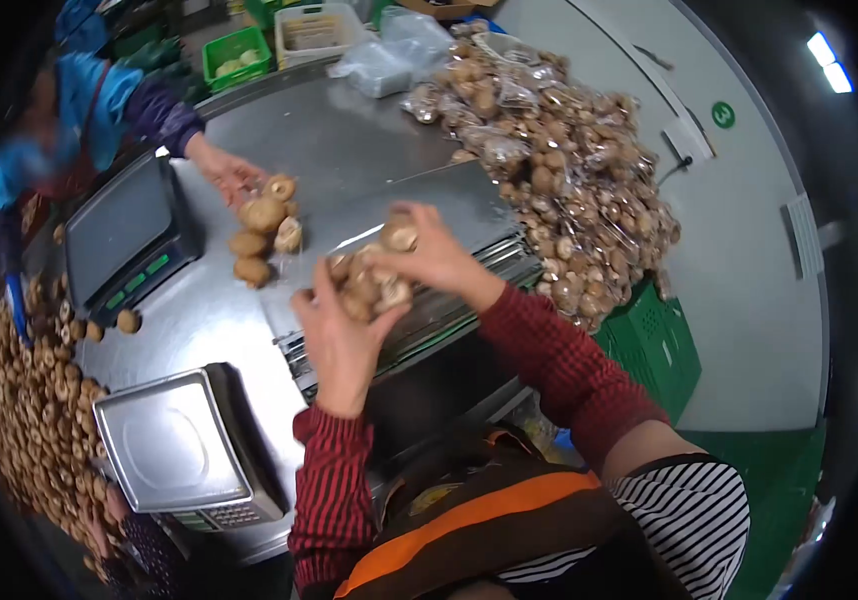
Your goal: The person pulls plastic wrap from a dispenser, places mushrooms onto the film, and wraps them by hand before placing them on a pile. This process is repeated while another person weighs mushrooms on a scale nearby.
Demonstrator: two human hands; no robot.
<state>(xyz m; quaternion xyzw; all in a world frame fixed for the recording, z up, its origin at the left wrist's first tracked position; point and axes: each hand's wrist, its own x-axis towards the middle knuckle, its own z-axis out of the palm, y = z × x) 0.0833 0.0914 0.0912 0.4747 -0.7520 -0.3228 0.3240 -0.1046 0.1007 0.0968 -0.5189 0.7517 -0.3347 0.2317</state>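
Note:
Above the steel film-wrapping station (449,190), both my hands are around a cluster of brown-capped mushrooms (361,285). My left hand (337,340) curls its thumb and fingers about the near left side of the cluster. Reaching in from the right, my right hand (439,255) grips a mushroom (399,236) with a pale underside, and its thumb lies on the cluster. Whether a tray or film sits under these mushrooms is hidden by my fingers. Left of my hands, several more mushrooms (264,213) are grouped on the steel table (339,140), with a co-worker's hand (224,170) touching them.
Bagged mushrooms (559,170) are heaped on the right, above a green crate (654,345). Loose mushrooms (39,420) pile up at the left. A dark-topped scale (119,225) and a silver scale (174,440) stand on the table. Clear plastic bags (394,55) lie at the back.

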